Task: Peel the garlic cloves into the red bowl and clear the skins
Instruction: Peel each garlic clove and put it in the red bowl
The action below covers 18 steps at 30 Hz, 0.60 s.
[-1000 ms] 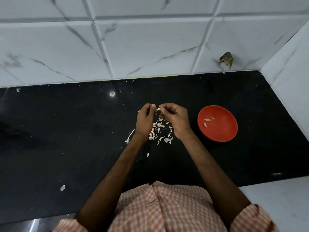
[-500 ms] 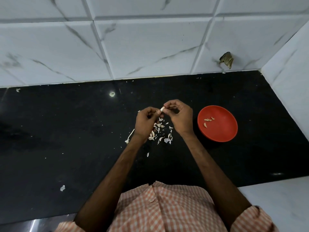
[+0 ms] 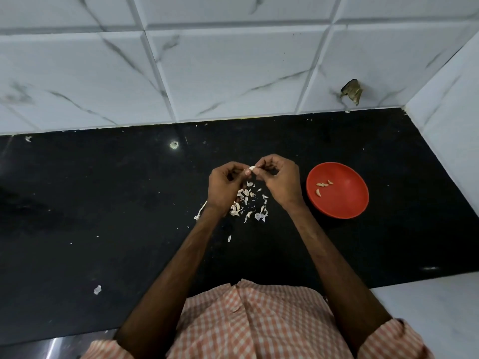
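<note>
Your left hand [image 3: 224, 185] and right hand [image 3: 281, 178] both pinch one garlic clove [image 3: 252, 168] between them above the skins [image 3: 248, 203], so hook a nail under the papery edge and strip it onto that pile before reaching to the red bowl [image 3: 342, 203] near your right, though your curled fingers hide how much skin remains

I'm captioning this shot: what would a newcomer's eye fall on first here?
The red bowl stands out on the black counter, off to the right, with a few peeled cloves in it. At the centre, the left hand and right hand pinch one garlic clove between them, above a scatter of pale skins.
</note>
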Available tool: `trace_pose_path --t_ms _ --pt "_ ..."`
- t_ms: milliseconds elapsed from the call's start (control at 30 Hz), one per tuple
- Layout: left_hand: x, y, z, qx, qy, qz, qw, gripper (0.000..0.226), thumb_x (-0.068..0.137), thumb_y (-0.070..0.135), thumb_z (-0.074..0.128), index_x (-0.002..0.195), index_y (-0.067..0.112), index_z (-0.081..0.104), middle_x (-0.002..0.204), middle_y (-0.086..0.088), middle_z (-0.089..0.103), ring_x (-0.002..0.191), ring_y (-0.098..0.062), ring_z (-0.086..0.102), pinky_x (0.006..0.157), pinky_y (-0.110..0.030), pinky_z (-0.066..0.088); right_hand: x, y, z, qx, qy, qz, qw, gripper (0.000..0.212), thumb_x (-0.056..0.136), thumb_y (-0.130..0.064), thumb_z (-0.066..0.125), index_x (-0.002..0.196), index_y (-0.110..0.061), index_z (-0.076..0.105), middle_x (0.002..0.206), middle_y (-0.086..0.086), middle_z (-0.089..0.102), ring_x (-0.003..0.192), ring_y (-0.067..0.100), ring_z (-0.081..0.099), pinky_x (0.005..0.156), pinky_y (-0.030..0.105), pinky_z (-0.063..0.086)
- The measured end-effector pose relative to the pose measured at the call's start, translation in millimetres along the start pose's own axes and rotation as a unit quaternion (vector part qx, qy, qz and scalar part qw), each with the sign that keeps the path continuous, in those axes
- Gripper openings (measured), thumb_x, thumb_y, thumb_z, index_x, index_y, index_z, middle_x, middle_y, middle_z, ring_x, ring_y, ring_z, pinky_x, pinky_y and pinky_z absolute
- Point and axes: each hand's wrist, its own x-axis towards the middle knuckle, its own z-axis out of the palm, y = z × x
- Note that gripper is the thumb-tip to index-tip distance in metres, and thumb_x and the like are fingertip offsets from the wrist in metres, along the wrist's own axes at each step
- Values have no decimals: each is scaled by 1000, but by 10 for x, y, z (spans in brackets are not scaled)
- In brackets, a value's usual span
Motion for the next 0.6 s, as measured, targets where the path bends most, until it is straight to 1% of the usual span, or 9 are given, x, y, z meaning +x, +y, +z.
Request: trace_pose_path --t_ms 67,167,200,267,333,400,500,533,600 --pt "8 -8 -1 3 -3 4 1000 5 91 9 72 95 8 74 75 1 72 67 -12 63 64 -27 52 -4 6 1 8 -5 12 1000 13 86 3 74 90 -9 70 85 3 73 78 15 74 71 31 63" --pt "22 -12 3 14 -6 17 1000 3 89 11 74 92 12 75 77 0 73 69 -9 66 67 -27 52 8 25 -6 -11 -25 17 999 13 89 3 70 91 -10 66 88 6 71 82 20 73 67 34 63" --pt "22 -15 8 20 -6 21 1000 4 89 12 75 91 14 75 78 1 74 69 -9 66 68 -28 52 16 32 -11 -35 -34 5 999 14 89 2 69 91 -11 65 88 4 69 82 19 71 68 35 62" --pt "19 -26 17 27 -1 23 999 5 88 13 76 91 16 75 79 2 74 71 -8 67 69 -28 52 30 46 -13 -73 -48 -19 996 14 90 0 66 92 -13 61 91 1 66 85 17 68 74 38 60" --pt "4 -40 26 10 7 13 1000 4 88 14 76 92 13 75 80 1 74 72 -10 67 70 -30 53 34 51 -4 -89 -53 -38 994 16 90 2 64 92 -13 59 93 0 63 88 19 65 78 43 57" --pt "-23 -50 56 -25 21 -2 999 10 88 14 76 95 6 75 83 -3 74 74 -12 67 72 -32 53 21 41 23 -98 -50 -57 992 17 90 4 61 92 -12 56 94 0 59 88 19 62 79 44 55" --pt "-49 -46 116 -40 44 -11 998 10 89 10 74 96 2 73 88 -10 74 78 -14 68 72 -30 54 -1 33 88 -95 -34 -76 992 17 90 4 60 93 -12 54 96 -3 56 89 16 59 78 40 53" --pt "-56 -37 125 -55 48 -20 997 9 90 9 73 97 3 73 89 -11 75 78 -15 68 69 -29 54 -2 34 107 -90 -30 -77 992 17 90 4 60 94 -11 54 97 -3 55 89 14 59 78 37 53" --pt "-69 -2 120 -93 51 -47 993 9 92 9 70 99 4 72 90 -12 74 72 -14 66 54 -24 52 3 40 122 -73 -17 -64 995 16 91 3 61 96 -11 56 97 -4 56 88 10 58 77 28 52"
